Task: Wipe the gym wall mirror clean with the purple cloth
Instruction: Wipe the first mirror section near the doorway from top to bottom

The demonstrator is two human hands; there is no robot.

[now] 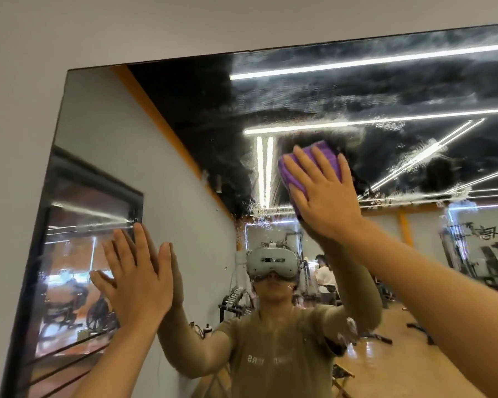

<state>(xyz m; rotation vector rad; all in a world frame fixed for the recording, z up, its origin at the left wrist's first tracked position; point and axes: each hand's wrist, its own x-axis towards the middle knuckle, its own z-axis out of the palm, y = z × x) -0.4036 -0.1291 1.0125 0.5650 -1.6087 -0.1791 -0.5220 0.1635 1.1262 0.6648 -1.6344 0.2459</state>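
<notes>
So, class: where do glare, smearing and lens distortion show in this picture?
Head view: bright strip-light reflections glare across the upper mirror; wet streaks and droplets haze the glass around the cloth under the right hand; the wide lens tilts the mirror's edges; the left hand looks sharp.

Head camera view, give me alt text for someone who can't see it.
A right hand presses a purple cloth flat against a streaky wall mirror, high up. The left hand rests open on the glass lower left.
</notes>
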